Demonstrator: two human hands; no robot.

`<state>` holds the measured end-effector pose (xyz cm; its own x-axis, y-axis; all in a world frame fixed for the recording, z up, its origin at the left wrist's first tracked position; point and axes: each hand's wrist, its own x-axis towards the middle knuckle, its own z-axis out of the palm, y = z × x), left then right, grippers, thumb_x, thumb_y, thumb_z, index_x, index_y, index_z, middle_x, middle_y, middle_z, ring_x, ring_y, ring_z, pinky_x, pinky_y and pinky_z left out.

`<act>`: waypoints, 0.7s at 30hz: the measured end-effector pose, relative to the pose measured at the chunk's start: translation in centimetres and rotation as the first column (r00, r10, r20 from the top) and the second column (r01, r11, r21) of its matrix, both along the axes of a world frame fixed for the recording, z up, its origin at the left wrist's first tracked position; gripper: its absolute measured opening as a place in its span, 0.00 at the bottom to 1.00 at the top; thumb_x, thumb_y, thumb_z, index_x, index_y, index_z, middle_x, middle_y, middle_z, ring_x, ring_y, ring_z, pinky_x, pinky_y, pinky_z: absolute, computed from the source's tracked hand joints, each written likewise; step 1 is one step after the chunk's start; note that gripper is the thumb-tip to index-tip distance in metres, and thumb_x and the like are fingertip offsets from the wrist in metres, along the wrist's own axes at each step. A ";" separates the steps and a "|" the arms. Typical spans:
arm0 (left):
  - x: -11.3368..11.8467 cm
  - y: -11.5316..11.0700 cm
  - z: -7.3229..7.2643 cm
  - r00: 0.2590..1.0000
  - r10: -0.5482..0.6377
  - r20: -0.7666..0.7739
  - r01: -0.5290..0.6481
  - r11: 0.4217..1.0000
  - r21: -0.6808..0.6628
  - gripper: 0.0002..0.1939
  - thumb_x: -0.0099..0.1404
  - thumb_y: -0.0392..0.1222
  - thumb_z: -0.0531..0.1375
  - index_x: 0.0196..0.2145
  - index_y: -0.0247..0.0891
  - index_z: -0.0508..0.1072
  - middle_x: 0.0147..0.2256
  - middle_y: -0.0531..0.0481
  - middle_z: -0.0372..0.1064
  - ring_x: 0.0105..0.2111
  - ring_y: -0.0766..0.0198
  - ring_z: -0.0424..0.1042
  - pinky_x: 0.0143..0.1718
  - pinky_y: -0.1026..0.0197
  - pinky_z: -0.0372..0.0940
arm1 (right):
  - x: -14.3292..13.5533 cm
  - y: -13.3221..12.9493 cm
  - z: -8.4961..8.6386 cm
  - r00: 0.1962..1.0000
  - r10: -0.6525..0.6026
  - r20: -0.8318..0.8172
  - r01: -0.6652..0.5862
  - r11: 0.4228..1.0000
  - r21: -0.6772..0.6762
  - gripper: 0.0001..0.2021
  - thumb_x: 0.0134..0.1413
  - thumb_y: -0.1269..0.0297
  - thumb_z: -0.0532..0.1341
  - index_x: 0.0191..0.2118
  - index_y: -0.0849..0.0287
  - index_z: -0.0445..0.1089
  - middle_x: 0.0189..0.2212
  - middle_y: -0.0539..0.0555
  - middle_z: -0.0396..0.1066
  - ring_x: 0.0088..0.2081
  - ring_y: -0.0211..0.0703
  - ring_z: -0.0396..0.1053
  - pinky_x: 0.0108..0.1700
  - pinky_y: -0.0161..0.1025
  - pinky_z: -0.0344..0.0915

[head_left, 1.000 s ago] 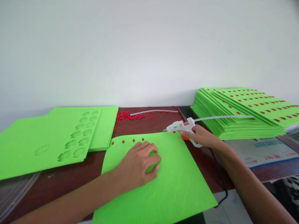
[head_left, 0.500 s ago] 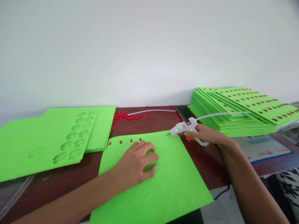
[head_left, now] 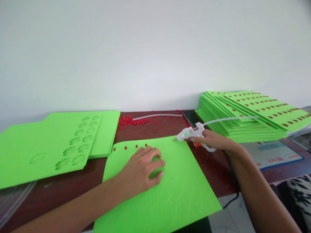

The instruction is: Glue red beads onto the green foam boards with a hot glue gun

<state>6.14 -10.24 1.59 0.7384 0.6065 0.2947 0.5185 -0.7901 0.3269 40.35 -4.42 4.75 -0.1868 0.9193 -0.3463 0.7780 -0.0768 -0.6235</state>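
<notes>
A bright green foam sheet [head_left: 184, 184] lies in front of me, its near edge overhanging the table. Several small red pieces [head_left: 125, 148] sit in a row along its far left edge. My left hand [head_left: 145, 168] rests on the sheet just below that row, fingers bent and apart, with nothing visible in it. In my right hand [head_left: 211, 139] is a white hot glue gun [head_left: 191, 132] with an orange trigger. Its nozzle points left, at or just above the sheet's far right corner; contact cannot be made out. A long glue stick [head_left: 230, 119] sticks out of its back.
Loose red pieces [head_left: 128, 121] are scattered by the wall beside another glue stick [head_left: 157, 115]. Green sheets with cut-out shapes [head_left: 60, 139] lie left. A tall stack of dotted green sheets [head_left: 218, 119] stands right, next to a dark phone-like slab [head_left: 191, 117]. A black cord [head_left: 233, 174] hangs down.
My right hand and the glue gun have shifted very slightly to the left. My left hand and the sheet stay where they were.
</notes>
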 end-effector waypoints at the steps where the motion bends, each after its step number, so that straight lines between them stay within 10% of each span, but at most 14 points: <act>1: 0.0 0.0 0.0 1.000 0.000 0.000 0.000 1.000 0.003 0.06 0.67 0.41 0.61 0.42 0.42 0.76 0.45 0.47 0.69 0.44 0.55 0.67 0.52 0.46 0.62 | 0.0 0.0 0.0 1.000 -0.002 -0.001 0.002 1.000 -0.006 0.27 0.49 0.35 0.63 0.28 0.60 0.71 0.20 0.51 0.67 0.20 0.37 0.60 0.21 0.35 0.54; 21: 0.0 0.0 -0.1 1.000 0.006 0.006 -0.006 1.000 -0.001 0.06 0.66 0.41 0.62 0.42 0.43 0.76 0.45 0.48 0.68 0.44 0.55 0.67 0.51 0.46 0.62 | 0.0 0.1 0.1 0.999 -0.021 0.034 0.021 1.000 -0.002 0.29 0.50 0.34 0.62 0.29 0.61 0.71 0.21 0.52 0.68 0.21 0.37 0.61 0.22 0.35 0.53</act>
